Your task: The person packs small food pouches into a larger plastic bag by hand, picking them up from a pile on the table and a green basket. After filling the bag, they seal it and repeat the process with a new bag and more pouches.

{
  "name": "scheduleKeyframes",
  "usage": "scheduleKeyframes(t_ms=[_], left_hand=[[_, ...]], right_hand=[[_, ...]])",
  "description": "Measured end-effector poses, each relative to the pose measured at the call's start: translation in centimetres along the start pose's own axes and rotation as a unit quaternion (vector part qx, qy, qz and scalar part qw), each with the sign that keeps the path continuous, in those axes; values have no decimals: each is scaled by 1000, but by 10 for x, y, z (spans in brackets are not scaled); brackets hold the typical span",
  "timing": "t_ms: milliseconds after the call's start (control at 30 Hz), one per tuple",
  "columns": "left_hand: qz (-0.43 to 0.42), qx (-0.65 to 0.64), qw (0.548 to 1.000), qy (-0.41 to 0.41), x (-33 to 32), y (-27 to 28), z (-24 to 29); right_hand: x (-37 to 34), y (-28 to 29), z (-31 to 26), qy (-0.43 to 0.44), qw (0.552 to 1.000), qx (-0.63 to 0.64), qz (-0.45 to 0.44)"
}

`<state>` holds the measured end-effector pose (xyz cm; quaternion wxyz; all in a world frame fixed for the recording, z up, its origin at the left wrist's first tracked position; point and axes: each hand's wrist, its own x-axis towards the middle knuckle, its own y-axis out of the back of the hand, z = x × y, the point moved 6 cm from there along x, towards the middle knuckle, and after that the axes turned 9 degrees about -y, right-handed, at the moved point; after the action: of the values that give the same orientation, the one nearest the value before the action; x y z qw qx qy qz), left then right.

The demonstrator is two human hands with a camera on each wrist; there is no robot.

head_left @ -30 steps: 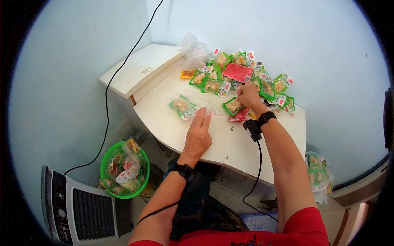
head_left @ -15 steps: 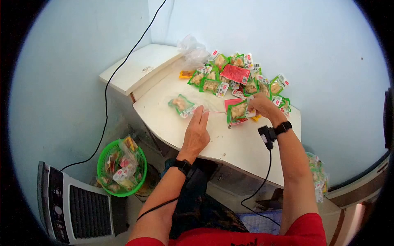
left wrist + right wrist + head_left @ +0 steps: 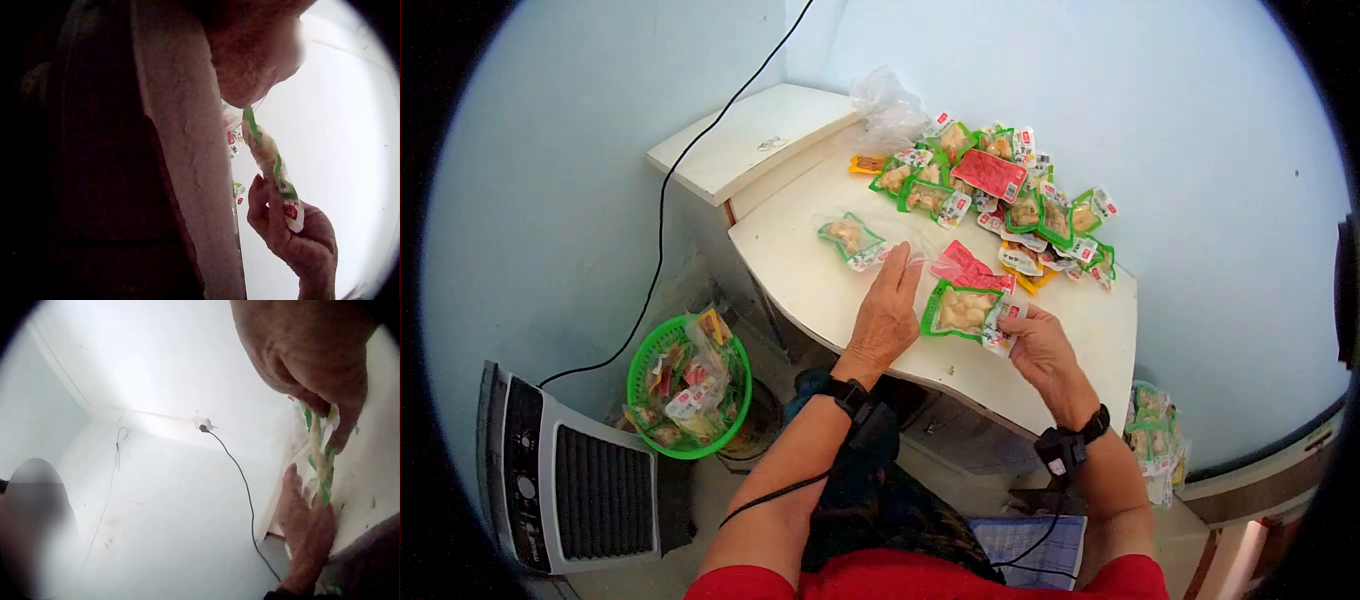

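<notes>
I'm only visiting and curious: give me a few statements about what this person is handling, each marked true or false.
1. The right hand holds a green-edged packet. True.
2. The left hand holds a red packet. False: the left hand touches a clear plastic bag.
3. The green basket stands on the white table. False: the green basket is lower down, beside the table.
4. The person's sleeves are red. True.

Heap of packs (image 3: 1005,200): lay on the desk (image 3: 800,280), far side. Bag (image 3: 890,112): lay at the heap's back left. Lone pack (image 3: 850,236): lay before the heap, left. Basket (image 3: 690,452): stood left of the desk, cooler (image 3: 605,490) left of it.
</notes>
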<state>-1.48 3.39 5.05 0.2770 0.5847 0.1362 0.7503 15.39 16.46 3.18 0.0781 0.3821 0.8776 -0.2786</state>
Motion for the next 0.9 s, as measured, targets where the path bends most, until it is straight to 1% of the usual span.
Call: scheduleKeyframes(t_ms=[100, 200, 300, 400, 433, 533, 600, 733, 800, 833, 900], left_hand=[[-11, -12, 1000, 11, 0, 1, 0], [-16, -31, 999, 10, 3, 4, 3], [-6, -28, 1000, 3, 5, 5, 5], [4, -25, 1000, 1, 4, 4, 4], [5, -24, 1000, -5, 4, 5, 3], [3, -6, 1000, -18, 4, 6, 4], [-6, 29, 999, -26, 5, 8, 8], [8, -14, 1000, -24, 4, 6, 6], [17, -28, 999, -22, 4, 5, 6], [19, -27, 999, -21, 3, 3, 5], [25, -23, 999, -21, 2, 1, 3]], right_hand=[[9, -15, 16, -39, 994, 107, -4], [8, -24, 11, -15, 993, 114, 31], [2, -43, 15, -34, 987, 158, 20], [7, -55, 27, -60, 986, 153, -21], [10, -59, 30, -58, 985, 161, -17], [19, -70, 31, -31, 984, 168, -49], [27, -78, 33, -30, 983, 180, -33], [67, -80, 49, -39, 978, 206, -21], [101, -80, 63, -29, 967, 241, -81], [105, -87, 63, -23, 960, 258, -110], [106, -102, 64, -45, 956, 268, -114]])
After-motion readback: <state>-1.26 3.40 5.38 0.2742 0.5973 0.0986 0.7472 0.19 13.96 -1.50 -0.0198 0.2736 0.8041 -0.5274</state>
